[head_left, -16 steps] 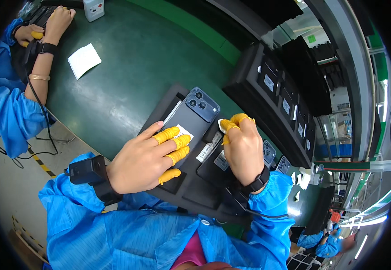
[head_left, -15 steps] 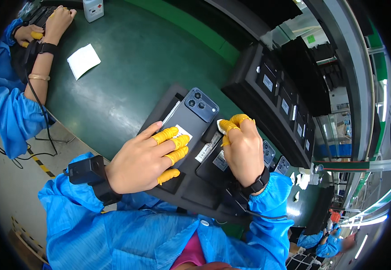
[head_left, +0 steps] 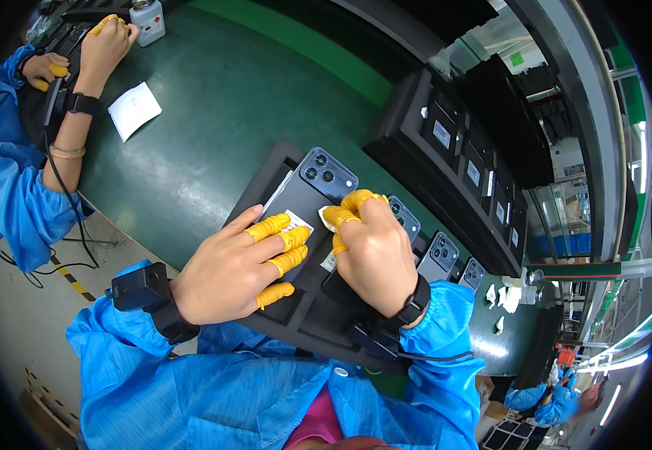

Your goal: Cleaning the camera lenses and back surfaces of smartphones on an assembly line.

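Note:
A dark blue-grey phone (head_left: pixel 310 196) lies back up in a black foam tray (head_left: pixel 272 166), its camera block at the far end. My left hand (head_left: pixel 221 270), with yellow finger cots, rests spread on the phone's back and a white label (head_left: pixel 297 222), holding nothing. Pinched in the cot-covered fingers of my right hand (head_left: pixel 378 259) is a small folded white wipe (head_left: pixel 324 216), at the phone's right edge. Further phones (head_left: pixel 404 214), (head_left: pixel 440 253) stand in the tray beyond my right hand, partly hidden by it.
A black foam rack (head_left: pixel 446 161) of labelled dark devices stands at the back right. On the green table (head_left: pixel 191 142) lies a white paper (head_left: pixel 135 111). A co-worker's arms (head_left: pixel 78 127) and a white bottle (head_left: pixel 148 22) are at far left. Crumpled white wipes (head_left: pixel 502 298) lie at right.
My right hand has moved left with the wipe, from beside the phone to its right edge, uncovering another phone. My left hand stays on the phone. The co-worker's hand has shifted toward the bottle.

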